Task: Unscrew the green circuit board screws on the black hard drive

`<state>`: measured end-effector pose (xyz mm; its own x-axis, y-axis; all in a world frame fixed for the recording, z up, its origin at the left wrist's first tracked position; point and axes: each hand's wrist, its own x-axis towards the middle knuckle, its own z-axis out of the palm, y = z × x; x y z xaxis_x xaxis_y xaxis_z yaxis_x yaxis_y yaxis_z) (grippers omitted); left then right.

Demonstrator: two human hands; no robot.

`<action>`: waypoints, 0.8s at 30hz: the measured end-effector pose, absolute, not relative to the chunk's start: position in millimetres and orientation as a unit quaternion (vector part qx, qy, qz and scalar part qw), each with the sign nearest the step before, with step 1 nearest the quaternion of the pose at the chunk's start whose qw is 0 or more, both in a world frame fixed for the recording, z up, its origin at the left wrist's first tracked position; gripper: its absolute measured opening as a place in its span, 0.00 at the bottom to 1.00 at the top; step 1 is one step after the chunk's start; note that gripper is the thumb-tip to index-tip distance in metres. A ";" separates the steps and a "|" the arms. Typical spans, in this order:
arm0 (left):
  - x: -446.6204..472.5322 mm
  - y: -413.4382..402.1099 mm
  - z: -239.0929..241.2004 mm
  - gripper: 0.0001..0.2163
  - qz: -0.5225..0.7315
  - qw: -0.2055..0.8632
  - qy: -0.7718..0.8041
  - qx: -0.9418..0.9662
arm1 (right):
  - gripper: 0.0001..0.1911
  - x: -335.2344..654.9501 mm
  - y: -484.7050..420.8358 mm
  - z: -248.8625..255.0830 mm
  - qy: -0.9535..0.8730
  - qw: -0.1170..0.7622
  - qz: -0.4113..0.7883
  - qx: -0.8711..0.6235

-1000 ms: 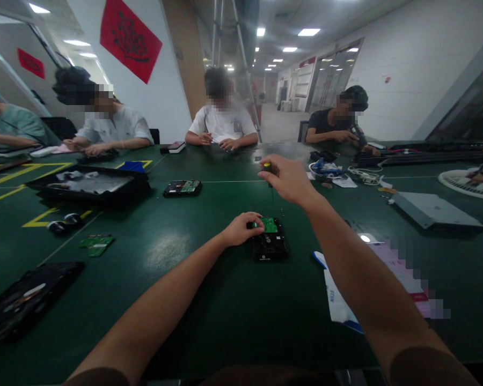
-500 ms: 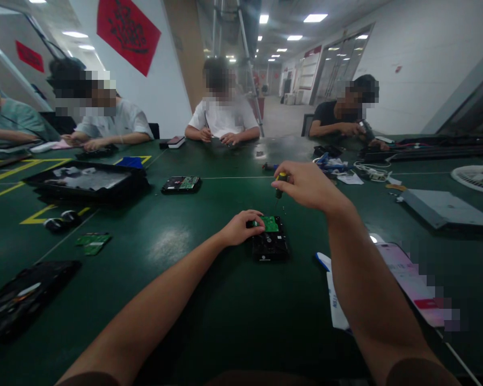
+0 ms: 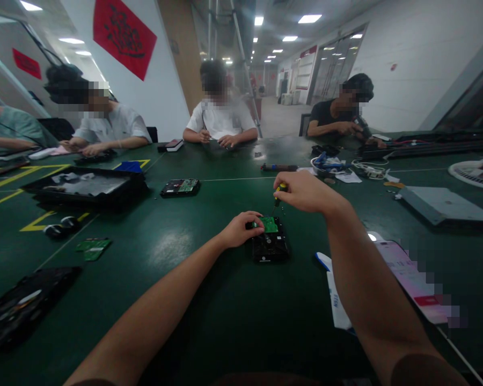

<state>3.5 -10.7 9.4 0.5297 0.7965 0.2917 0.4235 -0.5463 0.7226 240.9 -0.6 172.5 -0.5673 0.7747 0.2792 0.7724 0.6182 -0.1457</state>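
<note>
A black hard drive with a green circuit board at its far end lies flat on the table in front of me. My left hand grips its left side, fingers at the far corner and thumb over the board's edge. In my right hand is a screwdriver with a yellow and black handle, held nearly upright. Its thin shaft points down at the far edge of the circuit board; whether the tip touches a screw is too small to tell. Tiny specks like screws lie just beyond the drive.
Another hard drive, a black tray and loose green circuit boards lie leftward. On the right are a phone, a white-and-blue packet and a grey metal case. Several people sit across the green table.
My right hand has come down slightly, bringing the screwdriver's tip to the far edge of the circuit board. The left hand stays on the hard drive. The view has shifted a little.
</note>
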 end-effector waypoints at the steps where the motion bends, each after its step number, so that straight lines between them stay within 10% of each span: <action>1: 3.5 -10.3 9.0 0.06 0.311 0.298 0.371 0.823 | 0.10 241.0 -0.1 171.9 -0.886 0.159 0.003 -0.436; 24: 3.9 -9.5 7.9 0.05 0.319 0.293 0.358 0.827 | 0.09 243.2 1.5 170.2 -0.886 0.171 0.005 -0.431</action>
<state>3.9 -9.5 7.9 0.5396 0.7793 0.3185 0.4058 -0.5722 0.7127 243.2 1.5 170.2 -0.5691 0.7659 0.2993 0.7626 0.6278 -0.1563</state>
